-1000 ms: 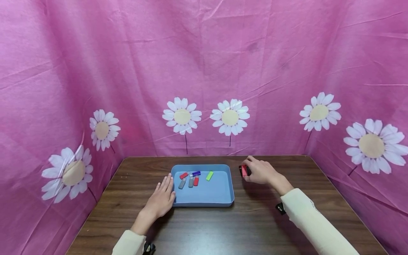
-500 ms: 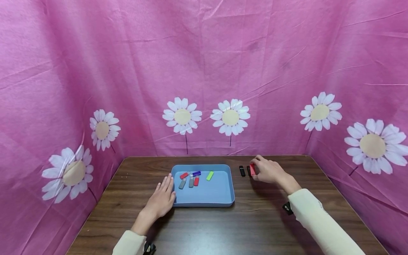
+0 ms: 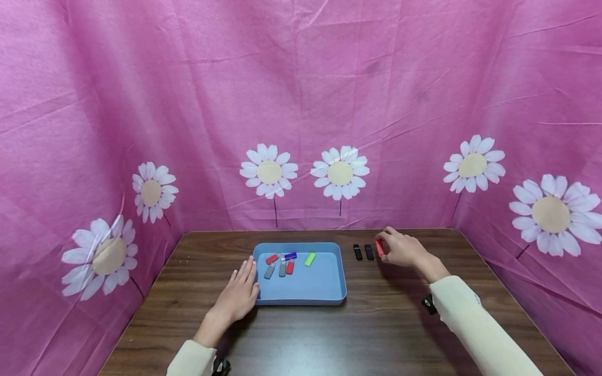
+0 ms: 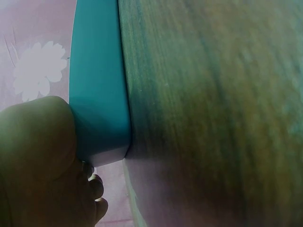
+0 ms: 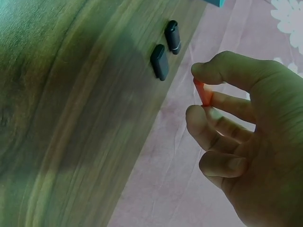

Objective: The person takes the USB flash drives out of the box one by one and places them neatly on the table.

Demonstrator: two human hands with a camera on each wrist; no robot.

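My right hand [image 3: 404, 249] pinches a red USB flash drive [image 5: 203, 92] between thumb and fingertips, above the table's back right part in the head view. Just left of it, two black USB flash drives [image 3: 369, 252] lie side by side on the wood, apart from each other. The left hand [image 3: 237, 292] rests with straight fingers along the left wall of a blue tray [image 3: 315, 288]. Inside that tray lie several more flash drives: a green one [image 3: 310, 259], a purple one [image 3: 289, 256], two grey ones [image 3: 282, 269] and two red ones [image 3: 290, 268].
The brown wooden table [image 3: 301, 339] extends around the tray on all sides. A pink curtain [image 3: 301, 104] printed with white daisies hangs behind it and along both sides.
My right hand has moved to the right with the red flash drive, away from the two black ones, which are now both uncovered. The left hand and tray have stayed put.
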